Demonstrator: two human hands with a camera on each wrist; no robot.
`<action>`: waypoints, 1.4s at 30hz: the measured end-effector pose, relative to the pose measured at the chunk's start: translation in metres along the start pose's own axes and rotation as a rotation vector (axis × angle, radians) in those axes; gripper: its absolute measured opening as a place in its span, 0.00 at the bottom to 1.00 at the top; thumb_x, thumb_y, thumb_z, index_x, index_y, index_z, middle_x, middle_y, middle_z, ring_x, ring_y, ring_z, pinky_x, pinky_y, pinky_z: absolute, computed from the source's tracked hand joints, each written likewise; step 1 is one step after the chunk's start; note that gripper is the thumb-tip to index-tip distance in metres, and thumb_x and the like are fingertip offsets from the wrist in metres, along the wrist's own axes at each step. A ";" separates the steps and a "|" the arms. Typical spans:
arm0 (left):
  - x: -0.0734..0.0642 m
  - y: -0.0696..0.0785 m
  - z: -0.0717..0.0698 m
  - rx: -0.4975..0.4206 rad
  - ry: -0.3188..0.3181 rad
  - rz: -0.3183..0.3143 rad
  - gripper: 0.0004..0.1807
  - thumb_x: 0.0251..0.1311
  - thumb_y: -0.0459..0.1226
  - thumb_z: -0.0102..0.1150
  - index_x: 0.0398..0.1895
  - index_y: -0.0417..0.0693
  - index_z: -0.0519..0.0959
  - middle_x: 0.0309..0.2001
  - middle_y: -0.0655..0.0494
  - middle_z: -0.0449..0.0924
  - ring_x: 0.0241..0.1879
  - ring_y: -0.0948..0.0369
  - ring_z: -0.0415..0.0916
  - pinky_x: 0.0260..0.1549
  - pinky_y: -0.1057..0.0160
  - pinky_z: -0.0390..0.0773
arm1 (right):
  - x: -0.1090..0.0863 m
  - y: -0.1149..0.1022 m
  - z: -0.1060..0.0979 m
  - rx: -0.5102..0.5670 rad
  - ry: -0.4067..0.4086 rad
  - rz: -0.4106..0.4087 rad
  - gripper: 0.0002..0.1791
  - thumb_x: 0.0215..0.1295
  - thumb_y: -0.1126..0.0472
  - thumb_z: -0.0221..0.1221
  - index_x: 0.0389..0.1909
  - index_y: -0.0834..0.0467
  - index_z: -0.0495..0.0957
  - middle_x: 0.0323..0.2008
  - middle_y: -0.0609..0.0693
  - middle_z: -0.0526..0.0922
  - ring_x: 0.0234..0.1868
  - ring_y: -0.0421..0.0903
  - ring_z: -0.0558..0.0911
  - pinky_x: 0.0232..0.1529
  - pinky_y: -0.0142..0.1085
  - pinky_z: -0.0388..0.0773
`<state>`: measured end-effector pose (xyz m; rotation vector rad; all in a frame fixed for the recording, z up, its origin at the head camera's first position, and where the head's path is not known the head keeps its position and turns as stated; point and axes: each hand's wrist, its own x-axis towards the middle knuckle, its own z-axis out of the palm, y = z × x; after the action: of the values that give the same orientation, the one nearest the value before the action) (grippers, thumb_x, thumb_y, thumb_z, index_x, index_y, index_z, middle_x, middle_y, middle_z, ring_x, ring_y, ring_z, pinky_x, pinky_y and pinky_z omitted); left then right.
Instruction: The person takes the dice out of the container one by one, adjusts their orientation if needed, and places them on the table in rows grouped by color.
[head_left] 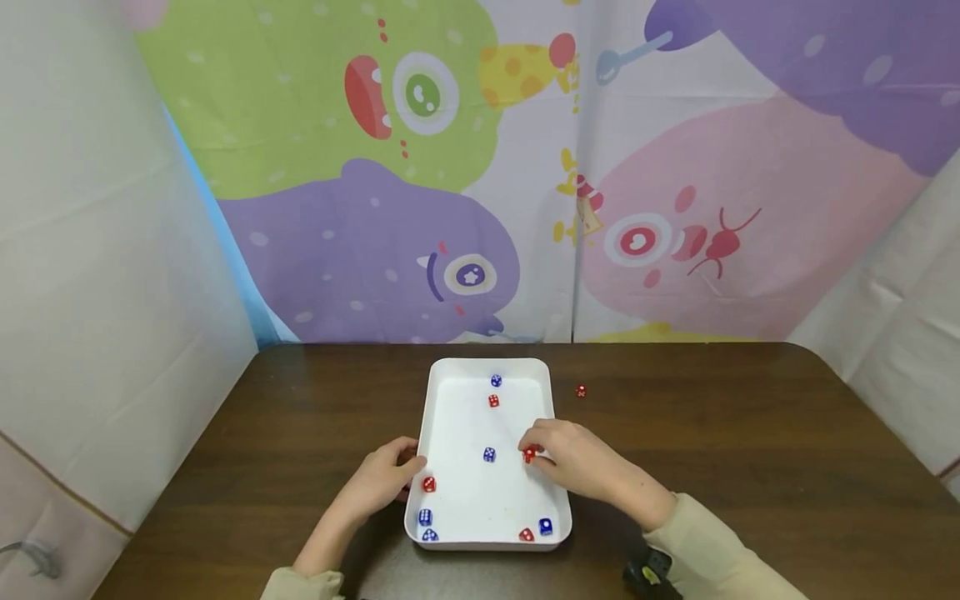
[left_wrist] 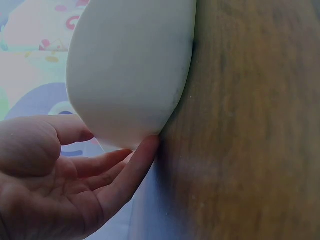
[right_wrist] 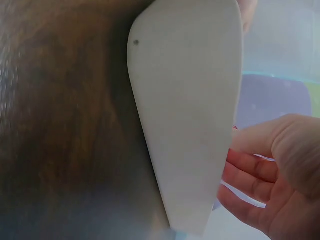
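Note:
A white rectangular tray [head_left: 487, 546] stands on the table, with several red and blue dice scattered in it. My left hand [head_left: 380, 481] holds the tray's left side, thumb over the rim and fingers against the outer wall, as the left wrist view also shows. My right hand [head_left: 581, 458] reaches over the right rim and pinches a red die [head_left: 528, 455] between thumb and fingers. To its left in the tray is a blue die [head_left: 489, 455]. Seen from the right wrist, the tray wall [right_wrist: 185, 100] hides most of what those fingertips hold.
Outside the tray, a red die [head_left: 581, 391] lies on the brown table [head_left: 697, 417] beyond my right hand. Further dice sit along the tray's near end, such as a blue die [head_left: 546, 527] in the right corner. A cartoon-print curtain [head_left: 360, 250] hangs behind the table.

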<state>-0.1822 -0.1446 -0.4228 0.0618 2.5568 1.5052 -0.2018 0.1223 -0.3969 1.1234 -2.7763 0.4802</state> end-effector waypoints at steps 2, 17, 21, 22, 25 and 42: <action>0.000 0.000 0.000 0.000 0.003 -0.001 0.17 0.55 0.35 0.49 0.47 0.34 0.67 0.33 0.47 0.72 0.25 0.59 0.73 0.21 0.63 0.77 | 0.000 0.001 -0.001 -0.003 0.002 0.012 0.07 0.50 0.62 0.59 0.33 0.55 0.77 0.30 0.42 0.75 0.29 0.35 0.70 0.31 0.28 0.71; -0.001 -0.001 -0.001 -0.006 -0.005 0.003 0.17 0.55 0.35 0.48 0.47 0.34 0.68 0.33 0.47 0.71 0.25 0.59 0.73 0.21 0.62 0.77 | -0.001 0.022 -0.004 -0.056 0.130 0.109 0.08 0.47 0.63 0.61 0.31 0.53 0.76 0.29 0.42 0.74 0.28 0.36 0.70 0.32 0.29 0.73; 0.000 -0.001 -0.001 -0.017 -0.011 0.010 0.17 0.56 0.35 0.48 0.47 0.34 0.68 0.32 0.47 0.71 0.25 0.59 0.73 0.20 0.63 0.77 | -0.001 0.029 -0.003 -0.055 0.156 0.115 0.08 0.46 0.62 0.61 0.29 0.52 0.76 0.28 0.42 0.73 0.26 0.35 0.69 0.30 0.29 0.73; 0.000 -0.001 -0.001 -0.016 -0.011 0.010 0.17 0.56 0.35 0.48 0.46 0.34 0.68 0.32 0.47 0.71 0.25 0.59 0.73 0.20 0.63 0.77 | 0.000 0.030 -0.003 -0.050 0.162 0.113 0.08 0.46 0.63 0.61 0.29 0.53 0.76 0.28 0.42 0.73 0.26 0.36 0.69 0.30 0.29 0.73; 0.000 -0.001 -0.001 -0.015 -0.009 0.007 0.17 0.56 0.35 0.48 0.46 0.34 0.68 0.32 0.47 0.72 0.25 0.59 0.73 0.21 0.62 0.76 | 0.000 0.034 -0.004 -0.039 0.175 0.116 0.08 0.46 0.63 0.61 0.29 0.53 0.76 0.27 0.42 0.73 0.26 0.36 0.70 0.30 0.30 0.73; 0.000 -0.002 -0.001 -0.027 -0.017 -0.004 0.17 0.56 0.35 0.48 0.46 0.34 0.68 0.33 0.46 0.72 0.25 0.59 0.73 0.22 0.62 0.77 | -0.002 0.062 -0.003 -0.051 0.183 0.181 0.06 0.46 0.65 0.60 0.27 0.53 0.75 0.24 0.44 0.72 0.23 0.38 0.70 0.27 0.32 0.72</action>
<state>-0.1820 -0.1462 -0.4238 0.0649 2.5215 1.5309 -0.2433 0.1664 -0.4104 0.7786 -2.7235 0.4990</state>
